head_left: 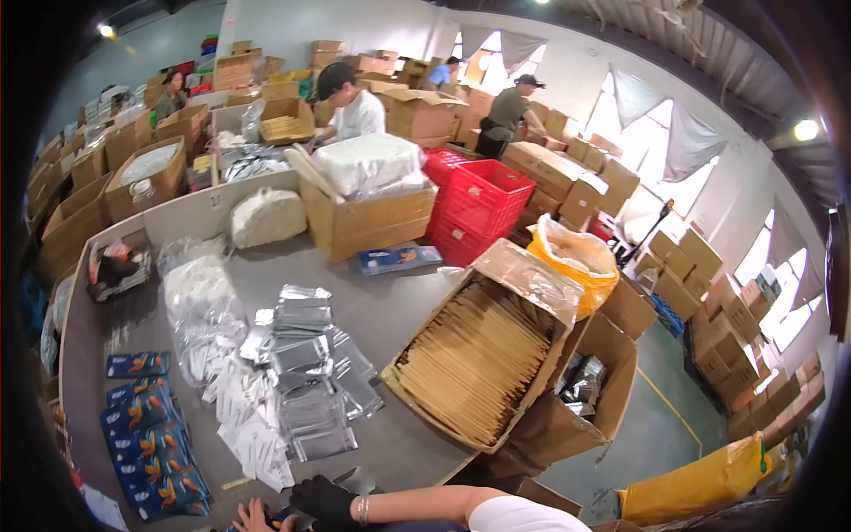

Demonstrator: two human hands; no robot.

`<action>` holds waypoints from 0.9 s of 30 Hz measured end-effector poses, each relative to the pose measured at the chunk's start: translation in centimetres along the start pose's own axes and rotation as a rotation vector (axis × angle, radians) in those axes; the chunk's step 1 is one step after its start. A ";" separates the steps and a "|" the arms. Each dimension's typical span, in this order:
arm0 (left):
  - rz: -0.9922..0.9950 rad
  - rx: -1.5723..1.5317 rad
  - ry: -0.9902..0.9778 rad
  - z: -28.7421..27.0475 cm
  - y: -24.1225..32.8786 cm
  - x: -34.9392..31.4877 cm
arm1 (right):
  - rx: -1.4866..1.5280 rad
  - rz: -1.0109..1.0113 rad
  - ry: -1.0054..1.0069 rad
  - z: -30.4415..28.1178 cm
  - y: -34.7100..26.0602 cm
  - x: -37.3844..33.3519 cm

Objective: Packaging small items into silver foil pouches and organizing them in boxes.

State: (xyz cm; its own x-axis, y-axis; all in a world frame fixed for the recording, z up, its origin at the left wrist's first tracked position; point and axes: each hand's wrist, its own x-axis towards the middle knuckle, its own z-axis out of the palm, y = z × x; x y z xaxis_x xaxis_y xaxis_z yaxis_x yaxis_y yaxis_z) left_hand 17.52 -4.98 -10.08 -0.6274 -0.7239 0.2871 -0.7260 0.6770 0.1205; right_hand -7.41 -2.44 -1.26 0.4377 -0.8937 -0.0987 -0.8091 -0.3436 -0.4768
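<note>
My left hand (254,517), bare, is at the lower edge with its fingers bent against a dark blue pouch (284,513), mostly cut off by the frame. Beside it my right hand (324,501), in a black glove with a bracelet at the wrist, is curled, and its fingertips are hidden. A silver packet (358,480) shows just past the glove; whether the hand grips it I cannot tell. Beyond my hands lie white paper slips (257,443) and stacks of silver packets (306,377). Blue printed pouches (155,452) overlap at the left.
A carton of thin wooden sticks (474,359) stands right of the packets, beside a carton with silver packets (581,386). Behind are a clear plastic bag (204,306), a carton with a white bundle (372,217), red crates (483,199) and a yellow bag (576,257). Several people work farther back.
</note>
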 end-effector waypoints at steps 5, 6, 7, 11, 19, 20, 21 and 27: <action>-0.409 -0.481 -0.310 -8.4 3.0 7.2 | 0.237 -0.146 0.354 -0.5 1.1 -0.4; -0.402 -0.492 -0.250 -8.6 2.8 7.4 | 0.196 -0.001 0.157 -2.9 1.1 -1.1; -0.362 -0.443 -0.193 -9.1 2.9 8.9 | 0.217 0.004 0.261 -3.6 2.4 -2.7; -0.332 -0.474 0.049 -7.6 1.0 11.9 | 0.068 0.272 0.494 -5.5 5.7 -8.9; -0.420 -0.331 0.050 -2.5 0.0 15.2 | -0.138 0.606 0.864 -9.9 12.5 -19.8; -0.442 -0.381 0.043 -2.3 -0.4 15.2 | -0.167 0.649 0.906 -10.2 13.7 -21.3; -0.430 -0.371 0.034 -2.9 -0.2 15.4 | -0.218 0.696 0.924 -10.6 14.4 -22.7; -0.413 -0.432 0.065 -4.9 0.5 15.2 | -0.348 1.198 0.854 -11.9 19.4 -28.8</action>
State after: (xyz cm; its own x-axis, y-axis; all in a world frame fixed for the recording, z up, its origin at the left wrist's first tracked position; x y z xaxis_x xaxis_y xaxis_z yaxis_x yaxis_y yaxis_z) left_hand 9.05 -14.98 -0.98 -0.2888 -0.9383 0.1903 -0.7175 0.3437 0.6059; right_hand -40.40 13.21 2.71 -0.7815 -0.5398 0.3128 -0.6158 0.7479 -0.2480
